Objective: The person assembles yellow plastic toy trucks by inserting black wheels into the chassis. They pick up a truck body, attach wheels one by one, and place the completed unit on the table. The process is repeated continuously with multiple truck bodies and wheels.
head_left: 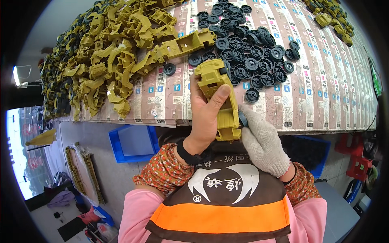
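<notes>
My bare left hand [205, 115] grips an olive-yellow plastic toy truck body [229, 118], its thumb lying across the body. The truck stands lengthwise over the table's near edge, with a dark part, apparently a wheel, at its upper right side. In a white knitted glove, my right hand [261, 139] is closed on a dark toy wheel [243, 118] at the truck's lower right side. Whether that wheel is fitted onto the truck or only touching it, I cannot tell. Just beyond the truck lies a pile of dark loose wheels [256, 52].
Yellow truck bodies [117, 56] are heaped on the table's left, with mixed yellow and dark pieces [50, 85] at the far left. More yellow pieces [323, 19] lie far right. Blue bins [113, 143] stand below the near edge; the right bin [324, 156] holds dark parts.
</notes>
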A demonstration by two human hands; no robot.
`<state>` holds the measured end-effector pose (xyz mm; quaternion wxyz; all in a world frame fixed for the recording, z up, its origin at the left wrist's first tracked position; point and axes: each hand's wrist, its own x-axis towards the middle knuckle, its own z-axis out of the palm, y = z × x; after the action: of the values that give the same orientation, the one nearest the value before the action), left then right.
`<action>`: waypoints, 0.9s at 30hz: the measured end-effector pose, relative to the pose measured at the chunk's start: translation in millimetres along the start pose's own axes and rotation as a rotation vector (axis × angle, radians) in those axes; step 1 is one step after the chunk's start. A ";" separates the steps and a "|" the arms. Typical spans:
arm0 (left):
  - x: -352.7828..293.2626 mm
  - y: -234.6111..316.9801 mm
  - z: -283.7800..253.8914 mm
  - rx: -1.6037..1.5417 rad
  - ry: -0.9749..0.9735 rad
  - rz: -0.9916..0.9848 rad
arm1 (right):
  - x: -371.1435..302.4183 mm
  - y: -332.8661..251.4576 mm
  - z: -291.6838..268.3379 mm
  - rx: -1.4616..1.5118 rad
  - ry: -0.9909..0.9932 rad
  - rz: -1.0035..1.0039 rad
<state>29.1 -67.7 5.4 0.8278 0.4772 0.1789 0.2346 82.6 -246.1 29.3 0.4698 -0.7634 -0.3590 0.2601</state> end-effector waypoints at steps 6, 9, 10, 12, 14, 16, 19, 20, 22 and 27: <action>-2.6 -6.9 0.9 0.079 -0.117 0.192 | -6.3 11.7 15.1 -0.075 -0.079 0.022; -5.5 -11.6 2.1 0.070 -0.174 0.240 | -5.8 10.7 16.5 -0.138 -0.080 0.047; -7.6 -12.3 2.6 0.101 -0.224 0.269 | -5.4 12.0 17.1 -0.161 -0.075 0.034; -11.8 -13.8 5.2 0.129 -0.293 0.298 | -4.2 13.8 15.8 -0.160 -0.069 0.020; -15.8 -15.5 6.3 0.122 -0.330 0.298 | -3.3 17.5 13.3 -0.111 -0.074 0.018; -10.7 -9.4 2.8 0.169 -0.325 0.248 | 10.1 13.6 -2.7 -0.142 -0.180 0.079; -5.4 11.2 -8.2 0.017 -0.146 -0.001 | 28.7 3.6 -20.7 -0.258 -0.014 0.065; -4.6 12.4 -18.8 0.002 -0.062 -0.058 | 37.5 3.6 -24.4 -0.393 0.147 -0.153; -3.6 3.8 -37.9 0.034 0.024 -0.010 | 47.1 -7.2 -24.0 -0.678 0.191 -0.203; -2.9 -26.4 -49.9 -0.080 -0.118 -0.161 | 61.1 11.0 -31.0 -0.842 -0.070 -0.174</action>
<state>6.5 -45.6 -41.5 0.8716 0.4408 0.1580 0.1454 145.9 -217.4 28.7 0.1252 -0.8460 -0.5126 0.0760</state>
